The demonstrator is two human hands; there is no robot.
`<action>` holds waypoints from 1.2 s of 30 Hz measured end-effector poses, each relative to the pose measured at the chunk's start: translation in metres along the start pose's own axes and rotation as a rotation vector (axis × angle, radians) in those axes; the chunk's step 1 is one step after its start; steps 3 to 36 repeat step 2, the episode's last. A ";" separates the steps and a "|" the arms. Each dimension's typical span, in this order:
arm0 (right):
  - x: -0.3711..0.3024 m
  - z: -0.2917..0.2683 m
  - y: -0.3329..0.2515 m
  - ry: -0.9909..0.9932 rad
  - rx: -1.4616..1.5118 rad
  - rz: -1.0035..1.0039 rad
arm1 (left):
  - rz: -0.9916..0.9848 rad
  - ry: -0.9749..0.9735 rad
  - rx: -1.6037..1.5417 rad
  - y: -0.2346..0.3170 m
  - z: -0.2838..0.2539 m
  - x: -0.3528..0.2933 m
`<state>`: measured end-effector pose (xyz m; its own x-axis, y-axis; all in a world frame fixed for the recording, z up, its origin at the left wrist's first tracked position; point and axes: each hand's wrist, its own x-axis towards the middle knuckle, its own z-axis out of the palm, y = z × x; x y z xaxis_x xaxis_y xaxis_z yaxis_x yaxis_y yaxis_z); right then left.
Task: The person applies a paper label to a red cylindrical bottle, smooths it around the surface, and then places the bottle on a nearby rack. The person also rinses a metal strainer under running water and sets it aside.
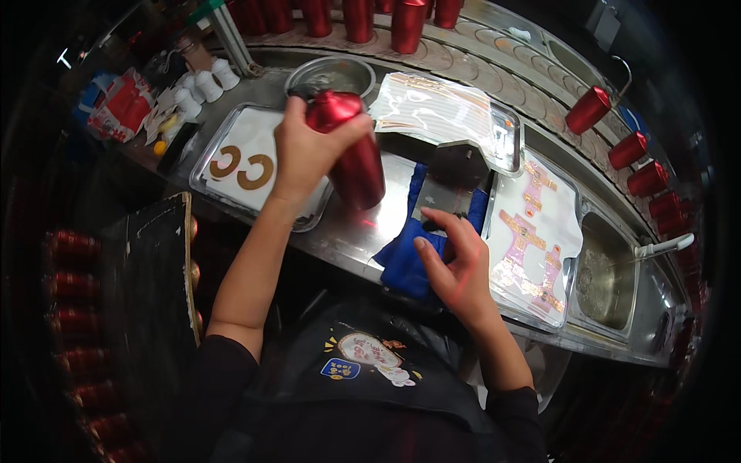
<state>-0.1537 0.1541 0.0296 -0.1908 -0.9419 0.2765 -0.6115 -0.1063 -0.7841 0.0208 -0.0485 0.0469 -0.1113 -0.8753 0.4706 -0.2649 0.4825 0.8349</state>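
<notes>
My left hand (301, 154) is closed around the shoulder of a shiny red metal bottle (361, 174), held tilted above the steel worktop (328, 245). My right hand (465, 270) has thumb and fingers apart with nothing seen between them. It hovers over a blue cloth (407, 266), which lies around a metal holder with a dark upright end plate (457, 166). Left of the bottle, two gold C-shaped pieces (255, 171) lie on a white-lined tray (202, 171). On the right, pink and gold cross-shaped decals (525, 231) rest on another white-lined tray (570, 287).
Beyond the bottle stand a metal bowl (332, 71) and a tray topped with a striped glossy sheet (432, 100). Red bottles (407, 27) line a curved conveyor behind. A sink (606, 270) is at right. White bottles (207, 86) stand far left, and a dark board (147, 270) rises near left.
</notes>
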 end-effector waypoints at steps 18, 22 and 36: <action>0.019 0.029 -0.012 0.017 -0.126 -0.040 | 0.101 0.038 0.235 0.012 -0.009 -0.007; 0.019 0.029 -0.012 0.017 -0.126 -0.040 | 0.101 0.038 0.235 0.012 -0.009 -0.007; 0.019 0.029 -0.012 0.017 -0.126 -0.040 | 0.101 0.038 0.235 0.012 -0.009 -0.007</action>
